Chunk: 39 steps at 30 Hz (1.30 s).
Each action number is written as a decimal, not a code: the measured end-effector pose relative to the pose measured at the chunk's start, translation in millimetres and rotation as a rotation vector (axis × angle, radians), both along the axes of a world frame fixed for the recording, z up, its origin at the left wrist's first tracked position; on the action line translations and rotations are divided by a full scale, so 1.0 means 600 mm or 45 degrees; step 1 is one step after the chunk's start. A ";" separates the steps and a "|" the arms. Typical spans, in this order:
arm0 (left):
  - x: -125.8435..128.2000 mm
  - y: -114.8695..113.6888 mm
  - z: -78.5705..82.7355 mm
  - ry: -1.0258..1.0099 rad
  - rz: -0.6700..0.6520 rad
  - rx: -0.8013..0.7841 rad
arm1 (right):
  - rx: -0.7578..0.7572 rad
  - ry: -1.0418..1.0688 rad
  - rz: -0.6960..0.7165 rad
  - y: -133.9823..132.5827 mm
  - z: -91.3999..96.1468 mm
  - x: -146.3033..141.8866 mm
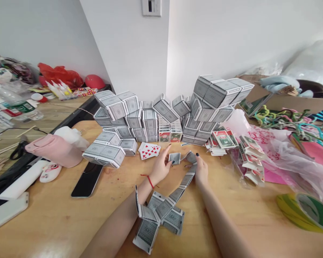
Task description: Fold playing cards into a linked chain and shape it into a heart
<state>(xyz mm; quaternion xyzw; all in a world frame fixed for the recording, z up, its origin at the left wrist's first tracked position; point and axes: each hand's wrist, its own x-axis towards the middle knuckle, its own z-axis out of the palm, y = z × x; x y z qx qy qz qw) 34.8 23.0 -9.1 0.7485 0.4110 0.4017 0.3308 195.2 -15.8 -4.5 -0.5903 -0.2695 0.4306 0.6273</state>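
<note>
My left hand [161, 165], with a red string on its wrist, pinches a small folded playing card [174, 158] between thumb and fingers. My right hand [200, 170] is closed on the far end of a strip of folded playing cards [177, 191]. That strip runs back toward me between my forearms and ends among loose, bent grey-backed cards [148, 233]. Beyond my left hand lies a small pile of face-up cards [149, 150], a heart card on top. Blocks built from folded cards [150, 123] stand in a stacked row along the back.
Left on the table are a black phone [86, 181], a pink pouch [55, 149] and a white mouse [50, 172]. To the right are card boxes [223, 138], opened boxes [251, 157], plastic bags [282, 157], a tape roll [307, 211] and pipe cleaners [280, 122].
</note>
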 end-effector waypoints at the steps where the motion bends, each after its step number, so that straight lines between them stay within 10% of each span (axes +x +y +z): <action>1: -0.002 -0.001 0.002 0.018 -0.018 0.039 | -0.002 -0.004 0.004 0.000 0.000 0.000; 30: -0.005 -0.018 -0.007 0.412 0.052 0.339 | 0.045 -0.029 0.096 -0.004 0.011 -0.002; 39: -0.007 -0.013 -0.001 0.388 0.094 0.243 | 0.205 -0.076 0.562 -0.017 0.024 -0.008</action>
